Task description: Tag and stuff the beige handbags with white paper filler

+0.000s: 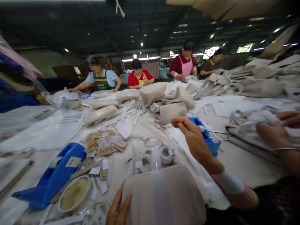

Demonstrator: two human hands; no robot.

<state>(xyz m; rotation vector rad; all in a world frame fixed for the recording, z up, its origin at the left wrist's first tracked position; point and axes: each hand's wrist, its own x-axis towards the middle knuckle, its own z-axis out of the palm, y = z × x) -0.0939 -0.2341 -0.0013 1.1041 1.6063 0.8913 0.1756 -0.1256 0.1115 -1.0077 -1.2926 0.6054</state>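
Observation:
My left hand (118, 207) grips the near edge of a beige fabric bag in a clear plastic sleeve (161, 197) at the bottom of the view. My right hand (194, 140) is raised with a pale band on its wrist, thumb and fingers pinched together. Nothing shows between them. Just behind it stands a blue tape dispenser (207, 136), which it partly hides. Coiled white cords in clear plastic (152, 156) lie beyond the bag.
A second blue tape dispenser (53, 175) and a round dish of yellow paste (74, 193) lie at the left, among cardboard scraps (103, 143). A neighbour's hand (274, 134) rests on white bags. Beige bags (152, 92) and white straps cover the long table (243, 165), with several co-workers across it.

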